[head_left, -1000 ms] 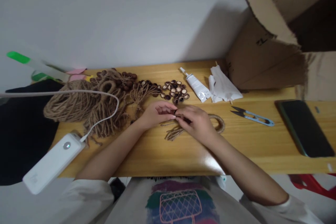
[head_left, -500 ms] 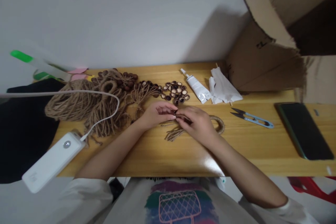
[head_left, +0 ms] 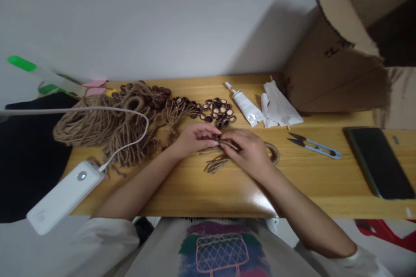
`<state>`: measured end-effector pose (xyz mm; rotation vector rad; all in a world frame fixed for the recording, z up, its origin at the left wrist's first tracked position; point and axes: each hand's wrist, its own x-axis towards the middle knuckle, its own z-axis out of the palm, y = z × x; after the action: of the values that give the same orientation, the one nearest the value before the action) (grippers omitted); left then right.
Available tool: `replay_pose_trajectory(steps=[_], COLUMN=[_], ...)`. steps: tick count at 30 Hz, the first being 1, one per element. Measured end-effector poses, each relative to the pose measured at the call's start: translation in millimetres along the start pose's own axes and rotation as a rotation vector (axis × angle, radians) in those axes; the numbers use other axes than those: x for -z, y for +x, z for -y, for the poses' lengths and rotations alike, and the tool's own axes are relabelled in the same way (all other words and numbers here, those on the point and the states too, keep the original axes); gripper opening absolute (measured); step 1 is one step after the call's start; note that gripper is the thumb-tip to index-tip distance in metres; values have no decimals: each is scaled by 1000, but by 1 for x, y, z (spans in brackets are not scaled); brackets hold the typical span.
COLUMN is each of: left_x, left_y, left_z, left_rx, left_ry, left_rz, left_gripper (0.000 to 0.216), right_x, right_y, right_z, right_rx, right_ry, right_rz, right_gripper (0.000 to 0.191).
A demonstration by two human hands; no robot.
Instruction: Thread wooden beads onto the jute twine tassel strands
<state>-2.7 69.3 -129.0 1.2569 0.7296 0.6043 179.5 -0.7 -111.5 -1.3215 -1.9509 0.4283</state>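
My left hand (head_left: 194,138) and my right hand (head_left: 247,150) meet at mid-table, fingertips pinched together on a small dark nut shell and jute twine strands (head_left: 217,162) that trail toward me. A twine-wrapped ring (head_left: 273,150) lies under and behind my right hand. Just beyond the hands sits a small pile of brown nut shells (head_left: 219,112). Both hands are closed in a pinch; what lies exactly between the fingertips is mostly hidden.
A heap of jute twine (head_left: 100,127) lies left, with a white cable and power bank (head_left: 61,197). A glue tube (head_left: 244,109), white wrapper (head_left: 280,108), thread snips (head_left: 314,146), dark phone (head_left: 378,162) and a cardboard box (head_left: 338,60) are to the right on the wooden table (head_left: 227,190).
The hands stay pinched at the same spot with only slight finger movement. The view has shifted a little.
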Motion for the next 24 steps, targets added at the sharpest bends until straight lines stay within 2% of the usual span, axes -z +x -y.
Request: replay_pose_trajectory(steps=[24], left_x=[-1], left_y=[1], left_z=[-3], left_rx=[10], left_ry=[9], left_rz=[-5], left_gripper=[34], right_x=[-3], right_y=[1], right_z=[0], right_rx=[46], right_ry=[-2], right_rz=[47], right_gripper=[11])
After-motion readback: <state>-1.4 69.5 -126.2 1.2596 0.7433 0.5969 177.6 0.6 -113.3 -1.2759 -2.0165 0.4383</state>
